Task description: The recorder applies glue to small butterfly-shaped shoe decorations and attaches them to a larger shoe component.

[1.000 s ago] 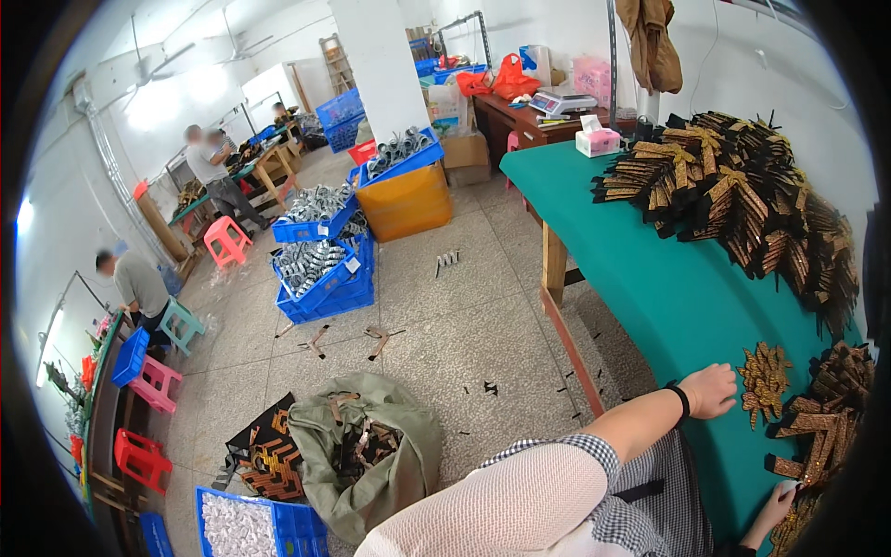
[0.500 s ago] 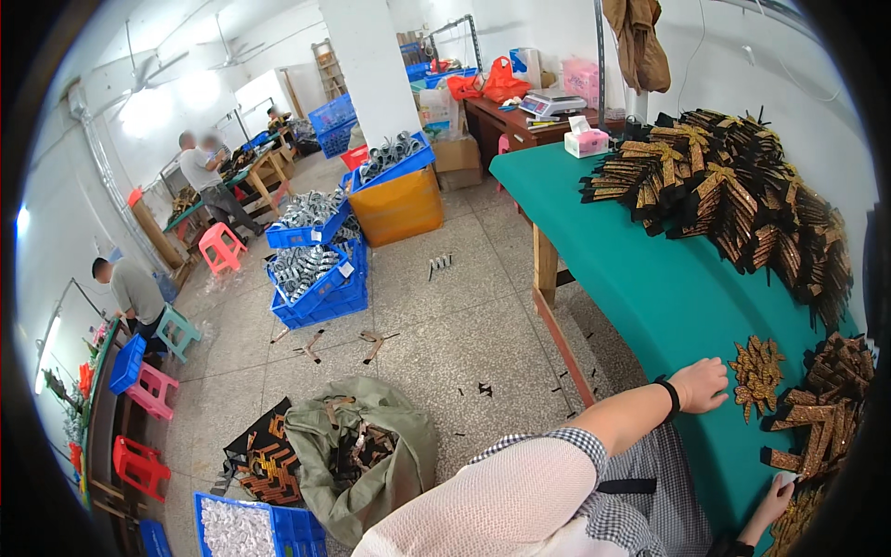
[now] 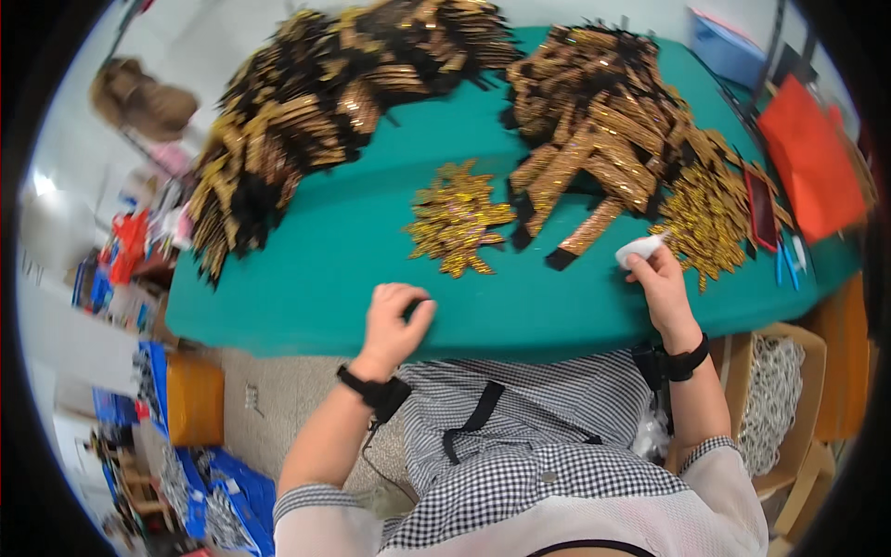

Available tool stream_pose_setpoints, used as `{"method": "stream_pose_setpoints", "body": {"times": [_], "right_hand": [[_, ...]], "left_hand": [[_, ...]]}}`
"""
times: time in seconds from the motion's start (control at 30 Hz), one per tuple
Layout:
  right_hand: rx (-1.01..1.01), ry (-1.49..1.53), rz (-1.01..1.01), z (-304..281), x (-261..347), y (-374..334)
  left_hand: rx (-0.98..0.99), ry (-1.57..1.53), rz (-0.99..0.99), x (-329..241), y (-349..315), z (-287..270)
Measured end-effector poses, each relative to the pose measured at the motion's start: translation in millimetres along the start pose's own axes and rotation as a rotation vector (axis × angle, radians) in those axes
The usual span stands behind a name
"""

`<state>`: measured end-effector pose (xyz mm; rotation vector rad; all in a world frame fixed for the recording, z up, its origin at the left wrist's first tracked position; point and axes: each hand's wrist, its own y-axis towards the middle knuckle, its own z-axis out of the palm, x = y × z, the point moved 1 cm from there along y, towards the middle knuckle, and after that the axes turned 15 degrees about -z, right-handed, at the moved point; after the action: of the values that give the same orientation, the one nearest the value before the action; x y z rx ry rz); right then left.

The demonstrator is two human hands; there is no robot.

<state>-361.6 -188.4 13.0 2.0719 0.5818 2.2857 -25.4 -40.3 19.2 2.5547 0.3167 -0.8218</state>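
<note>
A seated person in a checked black-and-white garment [image 3: 548,473] works at a green-covered table [image 3: 325,278]. From where I stand, their right hand [image 3: 665,290] grips a small white bottle [image 3: 639,252], thumb and fingers closed round it, just beside a heap of small gold glittery pieces [image 3: 707,227]. Their left hand [image 3: 390,327] is at the table's near edge, fingers loosely curled and thumb apart, leaving a gap. Beyond it, near the middle, lies a smaller gold pile [image 3: 457,218]. Past the bottle, a mound of gold-and-black strips [image 3: 594,153] spreads away from the person; a longer, darker heap [image 3: 288,139] curves along the left and far side. At the right I see a blue-handled tool [image 3: 787,266] and a red bag [image 3: 815,158].
</note>
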Motion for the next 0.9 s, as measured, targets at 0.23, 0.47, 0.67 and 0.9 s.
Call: {"method": "stream_pose_setpoints", "body": {"times": [0.23, 0.47, 0.67, 0.9], "right_hand": [[0.100, -0.107, 0.060, -55, 40, 1], [0.020, -0.049, -0.062, -54, 25, 3], [-0.083, 0.036, -0.002, -62, -2, -4], [-0.057, 0.028, -0.058, -57, 2, -7]], "left_hand": [[0.408, -0.123, -0.191, -75, 54, 16], [0.102, 0.242, 0.078, -78, 97, 44], [0.357, 0.038, 0.196, -136, 113, 78], [0.000, 0.136, 0.364, -184, 142, 131]]}}
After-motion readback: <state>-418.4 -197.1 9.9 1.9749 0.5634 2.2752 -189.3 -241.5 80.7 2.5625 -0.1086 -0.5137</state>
